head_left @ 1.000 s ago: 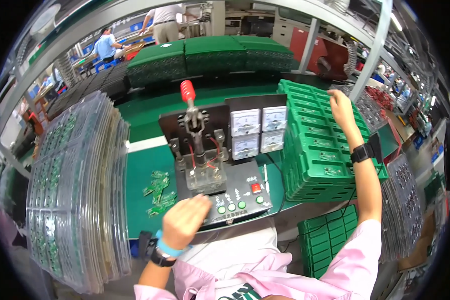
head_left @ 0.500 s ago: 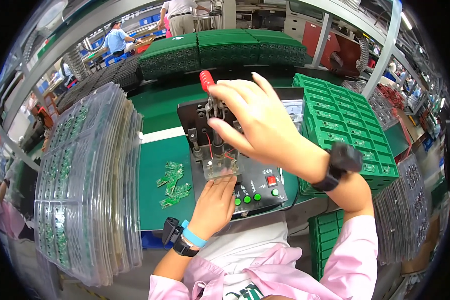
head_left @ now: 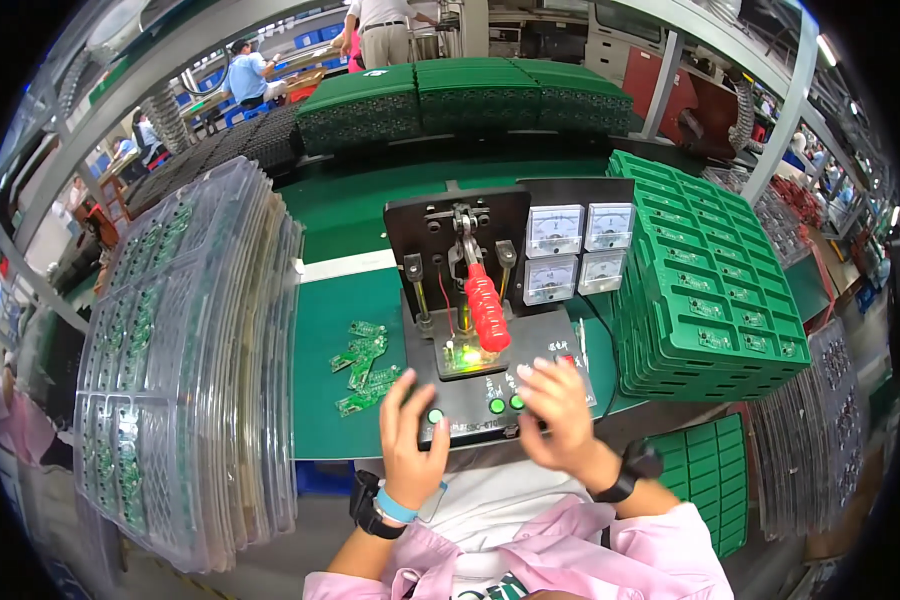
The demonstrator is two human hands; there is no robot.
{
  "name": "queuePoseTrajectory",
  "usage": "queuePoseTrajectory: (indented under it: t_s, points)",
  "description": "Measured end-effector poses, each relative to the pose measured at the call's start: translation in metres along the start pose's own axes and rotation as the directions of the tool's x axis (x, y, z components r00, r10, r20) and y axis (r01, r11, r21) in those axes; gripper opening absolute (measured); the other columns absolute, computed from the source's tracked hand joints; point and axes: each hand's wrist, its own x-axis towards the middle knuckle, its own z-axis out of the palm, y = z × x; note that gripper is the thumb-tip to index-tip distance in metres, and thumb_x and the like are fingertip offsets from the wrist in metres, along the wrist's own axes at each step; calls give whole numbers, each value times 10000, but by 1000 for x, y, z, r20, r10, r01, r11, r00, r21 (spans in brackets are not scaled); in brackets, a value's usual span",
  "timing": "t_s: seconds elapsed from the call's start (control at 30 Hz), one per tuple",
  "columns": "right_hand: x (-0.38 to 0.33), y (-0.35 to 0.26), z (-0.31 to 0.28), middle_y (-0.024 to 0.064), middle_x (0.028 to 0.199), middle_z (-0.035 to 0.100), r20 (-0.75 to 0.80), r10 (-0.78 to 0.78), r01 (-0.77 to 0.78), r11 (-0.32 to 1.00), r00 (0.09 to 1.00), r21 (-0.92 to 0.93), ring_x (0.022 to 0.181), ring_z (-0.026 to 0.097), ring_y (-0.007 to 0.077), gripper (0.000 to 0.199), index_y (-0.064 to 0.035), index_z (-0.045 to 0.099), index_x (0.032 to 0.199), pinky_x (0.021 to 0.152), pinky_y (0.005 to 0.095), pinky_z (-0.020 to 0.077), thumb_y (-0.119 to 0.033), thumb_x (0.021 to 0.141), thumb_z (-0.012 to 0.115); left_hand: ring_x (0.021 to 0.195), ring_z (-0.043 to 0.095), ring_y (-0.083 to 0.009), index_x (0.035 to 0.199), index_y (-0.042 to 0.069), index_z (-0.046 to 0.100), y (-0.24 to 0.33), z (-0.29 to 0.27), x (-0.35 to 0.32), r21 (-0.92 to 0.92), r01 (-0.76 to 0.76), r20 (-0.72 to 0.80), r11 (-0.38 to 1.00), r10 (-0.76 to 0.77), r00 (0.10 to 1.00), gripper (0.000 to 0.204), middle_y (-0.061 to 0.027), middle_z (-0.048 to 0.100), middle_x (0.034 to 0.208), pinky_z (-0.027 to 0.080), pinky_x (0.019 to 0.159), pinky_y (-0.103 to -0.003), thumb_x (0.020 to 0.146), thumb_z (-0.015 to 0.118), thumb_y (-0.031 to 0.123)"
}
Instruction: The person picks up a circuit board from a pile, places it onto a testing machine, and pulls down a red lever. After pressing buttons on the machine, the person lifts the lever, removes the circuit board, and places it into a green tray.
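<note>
In the middle stands a black test fixture (head_left: 395,225) with a toggle clamp, whose red handle (head_left: 487,312) points down toward me. Below the handle, a clear press plate (head_left: 452,370) sits low, and yellow-green light glows under it. My left hand (head_left: 408,455) is open at the fixture's front left, thumb and fingers spread around a green button (head_left: 436,415). Over the front right is my right hand (head_left: 560,425), open and empty, fingers apart, beside two more green buttons (head_left: 497,406). It partly covers the red switch (head_left: 566,361).
Several loose green circuit boards (head_left: 360,350) lie left of the fixture. Tall stacks of clear trays (head_left: 185,370) and green trays (head_left: 715,270) flank it. Four-sided panel meters (head_left: 554,230) stand behind right. More green tray stacks (head_left: 480,90) line the back; another green tray (head_left: 700,470) sits low right.
The red handle has swung from upright to down. My right hand has let go of it and come down toward me; my left hand has drawn back from the press plate. Light now shows there.
</note>
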Motion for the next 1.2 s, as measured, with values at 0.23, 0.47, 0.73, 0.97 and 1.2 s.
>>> queuePoseTrajectory:
  t_s: [0.23, 0.47, 0.73, 0.97, 1.2]
  points:
    - [-74, 17, 42, -13, 1367, 589, 69, -150, 162, 800, 986, -577, 1250, 530, 201, 476, -210, 606, 1287, 1160, 479, 169, -359, 836, 639, 1363, 392, -379, 1293, -9, 528, -15, 27, 2, -263, 169, -89, 950, -198, 976, 446, -209, 413, 1466, 294, 1139, -447, 860, 608, 63]
    - [-80, 20, 49, -45, 1325, 605, 56, -162, 161, 769, 985, -618, 1218, 531, 151, 378, -260, 616, 1284, 1127, 482, 201, -395, 932, 586, 1375, 379, -333, 1370, -39, 423, -20, 29, 1, -421, 83, -105, 903, -139, 985, 492, -222, 377, 1459, 277, 1162, -436, 895, 464, 79]
    - [-20, -8, 23, -4, 949, 670, 98, 67, -21, 915, 993, -404, 905, 611, 148, 518, -156, 608, 1308, 853, 365, 361, -340, 827, 661, 1345, 369, -316, 1216, 10, 496, -17, 28, -1, -361, 120, -98, 925, -165, 981, 378, -204, 349, 1462, 292, 1119, -420, 839, 501, 35]
    - [65, -5, 28, 66, 679, 629, 362, 152, -40, 953, 920, -300, 484, 620, 229, 553, -83, 538, 1347, 438, 356, 459, -255, 846, 696, 1278, 413, -351, 1179, 8, 517, -21, 29, -1, -320, 102, -118, 942, -146, 982, 339, -223, 396, 1417, 345, 1062, -423, 844, 518, 57]
    - [67, -3, 29, 75, 609, 629, 317, 156, -86, 971, 936, -223, 448, 613, 274, 496, -90, 563, 1302, 409, 391, 469, -269, 858, 693, 1284, 417, -332, 1190, 4, 512, -20, 29, -2, -336, 111, -95, 935, -151, 984, 346, -211, 417, 1397, 319, 1090, -423, 846, 501, 37]
